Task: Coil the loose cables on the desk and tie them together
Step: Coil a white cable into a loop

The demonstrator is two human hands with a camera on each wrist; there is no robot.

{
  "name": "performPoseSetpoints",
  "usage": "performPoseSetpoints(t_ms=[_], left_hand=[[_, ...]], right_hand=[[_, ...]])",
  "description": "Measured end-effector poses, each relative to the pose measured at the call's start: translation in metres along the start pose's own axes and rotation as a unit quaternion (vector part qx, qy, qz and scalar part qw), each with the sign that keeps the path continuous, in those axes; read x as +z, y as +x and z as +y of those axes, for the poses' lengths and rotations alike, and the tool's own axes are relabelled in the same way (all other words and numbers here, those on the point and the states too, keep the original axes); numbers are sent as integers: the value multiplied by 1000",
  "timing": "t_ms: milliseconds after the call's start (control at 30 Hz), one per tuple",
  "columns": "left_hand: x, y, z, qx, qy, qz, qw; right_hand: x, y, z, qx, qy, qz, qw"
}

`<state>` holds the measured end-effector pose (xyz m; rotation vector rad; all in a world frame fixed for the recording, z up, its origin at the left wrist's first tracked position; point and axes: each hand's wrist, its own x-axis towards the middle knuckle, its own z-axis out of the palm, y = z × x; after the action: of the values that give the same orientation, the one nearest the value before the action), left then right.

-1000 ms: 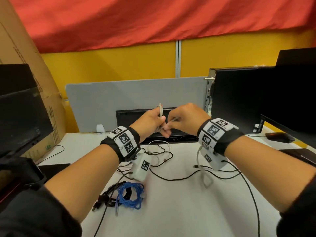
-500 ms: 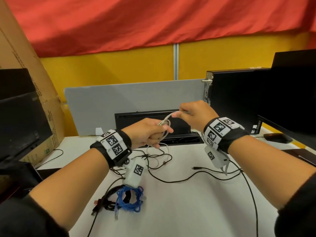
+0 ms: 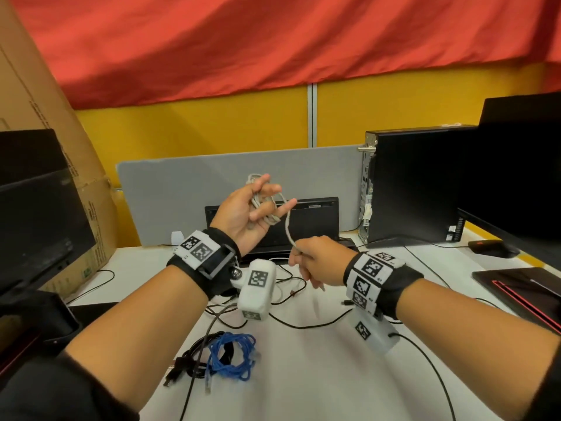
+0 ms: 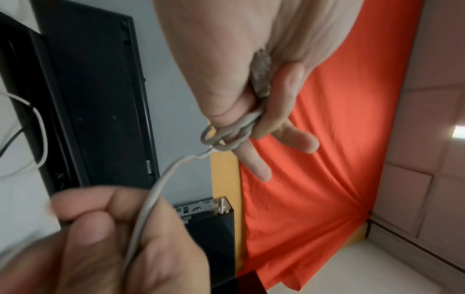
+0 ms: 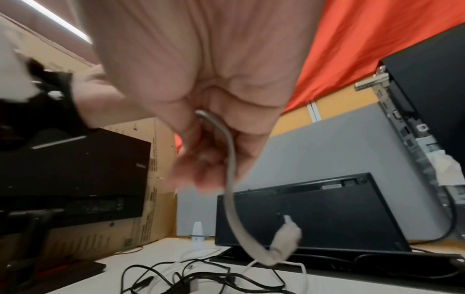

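grey cable: matt rubbery sheath, smooth | blue cable: braided-looking, slight sheen | desk: white laminate, smooth, semi-matt | divider: grey felt-like cloth | curtain: red cloth, soft folds | box: brown cardboard, matt | PC tower: black matt casing, bare metal rear

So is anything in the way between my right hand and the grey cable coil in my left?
Nothing visible. The right hand already pinches the tail of the grey cable, which runs free through open air up to the coil held in the left hand.
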<state>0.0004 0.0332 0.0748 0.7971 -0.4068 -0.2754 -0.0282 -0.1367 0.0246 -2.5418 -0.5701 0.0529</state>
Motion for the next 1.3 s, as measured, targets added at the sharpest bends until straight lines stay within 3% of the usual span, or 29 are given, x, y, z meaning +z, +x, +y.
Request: performPoseSetpoints(t_ms=[133, 300, 433, 600, 867, 1133, 1233, 1300], left_hand=[[-5, 4, 4, 43, 12, 18, 999], [-22, 9, 0, 44, 105, 66, 991], [-21, 2, -10, 28, 313, 41, 949], [-15, -5, -22, -2, 433, 31, 901], [6, -14, -28, -44, 442, -48, 894], [7, -20, -26, -168, 280, -125, 937], [4, -21, -30, -212, 206, -179, 938], [0, -24, -36, -235, 193, -179, 936]], right_hand=[[3, -7, -17, -60, -29, 78, 995], [0, -19, -32, -126, -107, 103, 981], [-16, -26, -38, -151, -168, 131, 965], [-41, -30, -47, -164, -226, 132, 951], [-49, -29, -48, -159, -222, 194, 942], [-53, -32, -41, -192, -250, 258, 913], [-60, -27, -32, -202, -240, 263, 912], [-66, -26, -24, -210, -231, 318, 895]])
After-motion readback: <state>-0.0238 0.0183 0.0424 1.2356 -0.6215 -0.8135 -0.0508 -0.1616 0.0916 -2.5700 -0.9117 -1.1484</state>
